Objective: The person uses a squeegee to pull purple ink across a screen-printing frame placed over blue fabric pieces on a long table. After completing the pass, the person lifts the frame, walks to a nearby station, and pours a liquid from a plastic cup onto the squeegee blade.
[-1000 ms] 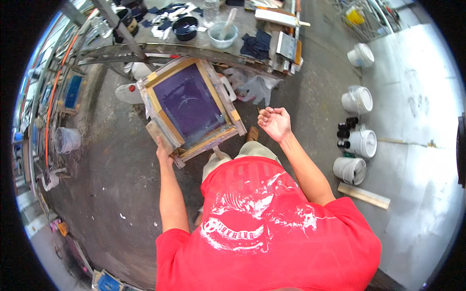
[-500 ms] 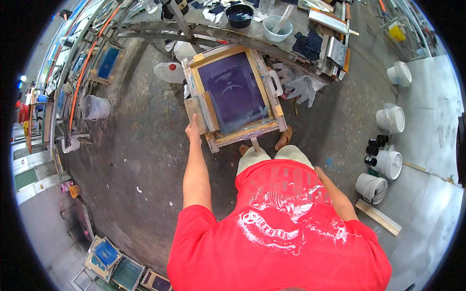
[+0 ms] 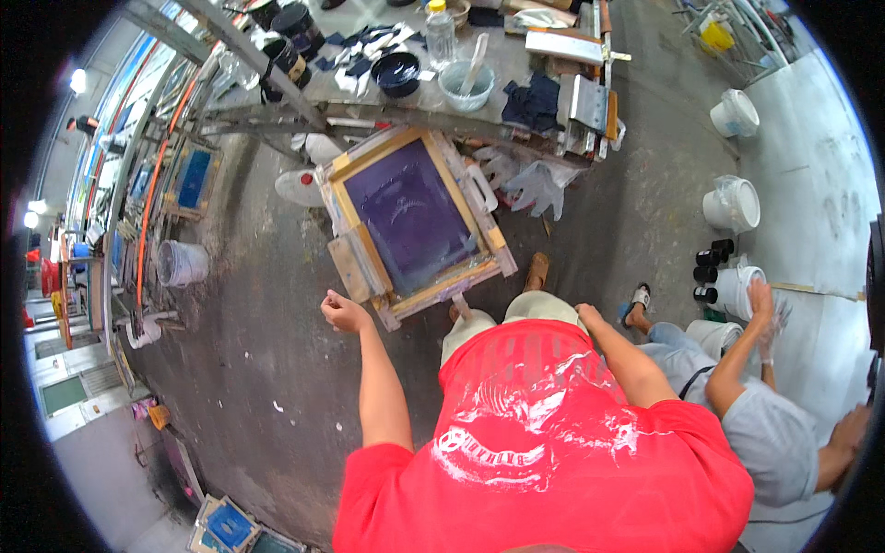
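Observation:
A screen-printing frame [image 3: 413, 221] with wooden edges and dark purple mesh leans, tilted, in front of the work table. A pale arched shape shows on its mesh. A flat wooden piece [image 3: 356, 269] lies across its lower left corner. Just below that corner is my left hand [image 3: 345, 311], raised off the frame with its fingers curled in and nothing seen in them. My right hand [image 3: 587, 316] hangs beside my right thigh, touching or close to the pale shorts [image 3: 544, 308]. Its fingers are mostly hidden.
On the work table [image 3: 369, 109] are a dark ink bowl [image 3: 397, 74], a pale bowl [image 3: 466, 87] with a stirrer, and dark cloth [image 3: 532, 103]. A person in a grey shirt [image 3: 772, 433] bends at right by white buckets [image 3: 731, 204]. Another bucket [image 3: 182, 264] stands left.
My left hand has come off the wooden piece on the frame's corner and curled. A person has come into view at right. The view has shifted, showing more of the table.

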### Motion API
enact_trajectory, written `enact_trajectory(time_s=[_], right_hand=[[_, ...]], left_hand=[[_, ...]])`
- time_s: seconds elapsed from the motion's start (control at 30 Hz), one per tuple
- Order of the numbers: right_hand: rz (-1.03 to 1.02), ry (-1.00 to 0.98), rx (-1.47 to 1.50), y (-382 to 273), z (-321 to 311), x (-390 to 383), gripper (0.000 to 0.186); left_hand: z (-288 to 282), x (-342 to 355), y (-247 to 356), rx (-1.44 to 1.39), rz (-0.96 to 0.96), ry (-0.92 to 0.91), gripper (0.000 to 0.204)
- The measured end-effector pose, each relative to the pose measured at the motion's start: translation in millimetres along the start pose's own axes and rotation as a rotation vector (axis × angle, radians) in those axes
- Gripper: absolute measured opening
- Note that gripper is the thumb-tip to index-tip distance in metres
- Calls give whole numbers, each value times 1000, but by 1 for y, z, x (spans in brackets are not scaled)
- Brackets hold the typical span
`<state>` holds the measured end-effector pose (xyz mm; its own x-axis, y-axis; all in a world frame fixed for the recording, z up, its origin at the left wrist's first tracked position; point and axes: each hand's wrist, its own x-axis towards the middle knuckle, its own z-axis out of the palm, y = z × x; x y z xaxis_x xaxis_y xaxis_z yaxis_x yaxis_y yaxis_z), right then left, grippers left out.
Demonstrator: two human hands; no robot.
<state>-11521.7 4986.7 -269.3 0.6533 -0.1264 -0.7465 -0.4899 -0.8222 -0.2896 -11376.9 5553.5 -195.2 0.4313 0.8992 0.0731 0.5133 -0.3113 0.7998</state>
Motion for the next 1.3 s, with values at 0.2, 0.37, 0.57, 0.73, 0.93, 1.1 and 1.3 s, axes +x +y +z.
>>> enact_trajectory(time_s=[0.2,0.37,0.57,0.73,0.93,1.1,1.3], right_hand=[[-43,12,25,9,-23,40,30],[-197,17,-146,38,-76,73,30],[-84,99,181,55,-113,84,29],[1,175,344,133,-122,84,28],[152,106,306,170,-188,97,20],[-399,91,485,12,-283,78,26],[-977,457,712,-212,-362,22,22]], left_hand=[[78,-106,165,-263,619,-418,30],[190,-149,266,-352,667,-507,67],[266,-121,286,-157,498,-379,101],[289,-131,304,-13,461,-397,104],[296,-141,313,-73,295,-398,90],[261,-148,297,-223,397,-323,78],[187,-207,275,-480,251,-504,66]])
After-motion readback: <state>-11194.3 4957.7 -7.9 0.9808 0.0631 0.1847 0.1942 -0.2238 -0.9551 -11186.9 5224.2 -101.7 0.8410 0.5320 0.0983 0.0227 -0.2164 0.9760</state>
